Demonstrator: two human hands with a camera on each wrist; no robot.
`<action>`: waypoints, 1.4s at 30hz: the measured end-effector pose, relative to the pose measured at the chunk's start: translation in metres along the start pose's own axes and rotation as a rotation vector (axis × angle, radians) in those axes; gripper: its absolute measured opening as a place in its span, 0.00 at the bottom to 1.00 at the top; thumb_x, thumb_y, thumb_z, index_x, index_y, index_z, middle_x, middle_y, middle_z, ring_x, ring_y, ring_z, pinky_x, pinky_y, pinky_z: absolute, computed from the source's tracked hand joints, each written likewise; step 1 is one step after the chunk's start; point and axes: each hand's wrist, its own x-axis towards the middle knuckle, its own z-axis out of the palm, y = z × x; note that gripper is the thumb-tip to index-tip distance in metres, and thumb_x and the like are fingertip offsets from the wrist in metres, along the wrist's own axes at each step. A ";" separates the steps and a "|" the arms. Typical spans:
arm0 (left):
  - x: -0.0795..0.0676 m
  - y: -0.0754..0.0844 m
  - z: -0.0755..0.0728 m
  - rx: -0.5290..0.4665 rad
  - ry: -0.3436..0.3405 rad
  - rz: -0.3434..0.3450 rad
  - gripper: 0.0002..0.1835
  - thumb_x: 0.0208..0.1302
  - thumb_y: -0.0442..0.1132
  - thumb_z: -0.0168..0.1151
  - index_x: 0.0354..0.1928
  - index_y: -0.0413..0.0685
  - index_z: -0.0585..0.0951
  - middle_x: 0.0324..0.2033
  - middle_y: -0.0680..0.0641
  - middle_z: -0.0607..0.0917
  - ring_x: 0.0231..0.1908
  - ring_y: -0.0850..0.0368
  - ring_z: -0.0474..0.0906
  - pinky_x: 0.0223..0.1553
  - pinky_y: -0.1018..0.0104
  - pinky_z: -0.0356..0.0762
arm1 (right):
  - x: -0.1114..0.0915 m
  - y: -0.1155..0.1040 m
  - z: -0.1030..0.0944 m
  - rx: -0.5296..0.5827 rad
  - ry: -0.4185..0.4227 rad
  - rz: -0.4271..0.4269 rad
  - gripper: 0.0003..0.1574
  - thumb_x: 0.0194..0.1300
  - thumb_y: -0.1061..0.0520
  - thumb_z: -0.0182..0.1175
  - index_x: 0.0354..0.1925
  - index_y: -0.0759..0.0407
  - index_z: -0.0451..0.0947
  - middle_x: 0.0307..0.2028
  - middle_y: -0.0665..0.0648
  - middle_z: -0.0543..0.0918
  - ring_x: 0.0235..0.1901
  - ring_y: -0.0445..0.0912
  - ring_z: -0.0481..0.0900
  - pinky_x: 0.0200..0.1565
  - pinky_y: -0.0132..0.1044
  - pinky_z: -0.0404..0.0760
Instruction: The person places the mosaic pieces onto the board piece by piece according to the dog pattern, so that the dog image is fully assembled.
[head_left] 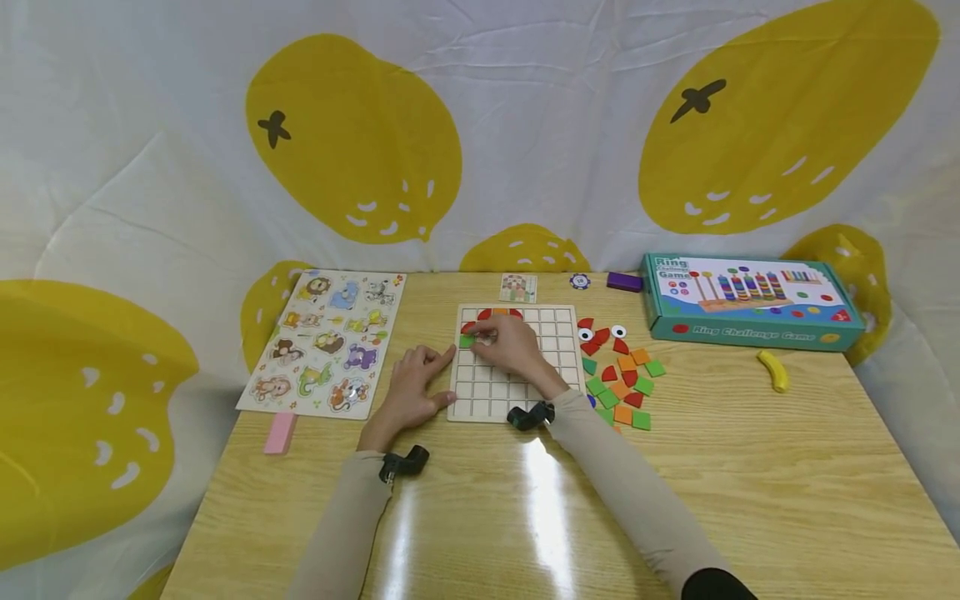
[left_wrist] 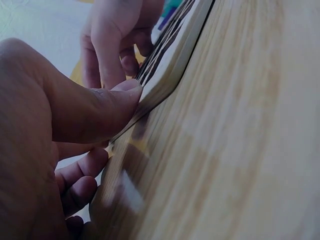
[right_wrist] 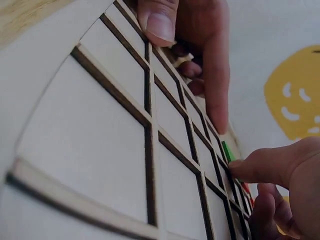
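The grid board (head_left: 480, 408) is serving as the reference for all positions. The left hand (head_left: 408, 390) is touching the board's left edge, its thumb and index finger spreading wide apart. The right hand (head_left: 513, 343) is reaching over the board's upper part, its fingertips converging narrowly at a green tile (head_left: 467, 341) in the left column; the fingers are partly covering this tile, so whether they are pinching or pressing it cannot be told. Red pieces (head_left: 483, 314) and an orange piece are lying along the board's top edge, partly hidden by the hand. Loose tiles (head_left: 619, 389) are lying right of the board, where the right sleeve (head_left: 622, 475) is concealing most of a blue piece (head_left: 591, 402). Beyond the board, a picture card (head_left: 518, 288) is lying, its print appearing too small for reading.
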 end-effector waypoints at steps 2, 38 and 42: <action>0.000 0.000 0.001 -0.001 -0.004 -0.002 0.43 0.53 0.49 0.70 0.73 0.55 0.66 0.49 0.45 0.71 0.46 0.50 0.63 0.48 0.53 0.58 | -0.003 0.002 -0.002 0.071 0.015 -0.002 0.15 0.59 0.52 0.69 0.46 0.43 0.88 0.36 0.44 0.84 0.28 0.40 0.76 0.28 0.36 0.73; -0.001 0.002 0.001 -0.008 -0.024 -0.027 0.43 0.55 0.51 0.69 0.74 0.58 0.64 0.50 0.45 0.71 0.47 0.49 0.63 0.50 0.53 0.57 | -0.076 0.090 -0.129 0.056 0.163 0.016 0.09 0.66 0.51 0.65 0.43 0.52 0.80 0.34 0.51 0.86 0.31 0.45 0.80 0.33 0.37 0.77; 0.000 0.002 0.001 0.010 -0.020 -0.025 0.42 0.56 0.51 0.68 0.74 0.58 0.65 0.51 0.44 0.72 0.47 0.49 0.63 0.49 0.53 0.57 | -0.064 0.067 -0.099 0.239 0.188 -0.003 0.11 0.66 0.48 0.65 0.45 0.49 0.83 0.34 0.49 0.87 0.33 0.46 0.82 0.32 0.37 0.78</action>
